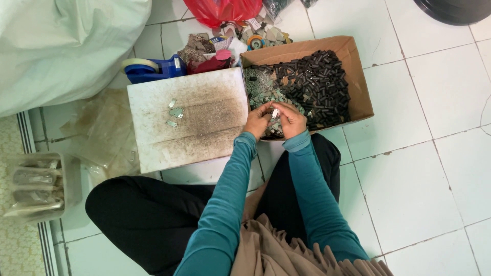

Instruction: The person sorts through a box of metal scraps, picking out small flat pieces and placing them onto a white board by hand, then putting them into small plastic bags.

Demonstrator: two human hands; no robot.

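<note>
While the person sits cross-legged on the white tiled floor [409, 153], both hands meet over the near left corner of an open cardboard box [358, 87]. The left hand [257, 120] and the right hand [290, 120] come together on one small pale metal clip [274, 113], the fingertips of each pinching it from its own side, so that the piece stands up between them, just above the box's contents. Held that way, close to the body and right over the box, it would fall back among its kind if it slipped.

Inside the box, black tubes [317, 82] fill the far and right part, while a heap of grey-green metal pieces [263, 92] lies along the left wall, under the hands.

Touching the box's left wall is a worn white board [204, 138], smudged dark across the middle. Near its far left part lie a few finished-looking clips [175, 112], close together and well apart from the hands; the flat surface keeps them separate from the loose stock.

Beyond the board's far edge sit a blue tape dispenser [153, 69] and a pile of scraps [204, 51], with a red plastic bag [225, 10] behind. A large white sack [61, 46] fills the far left.
</note>
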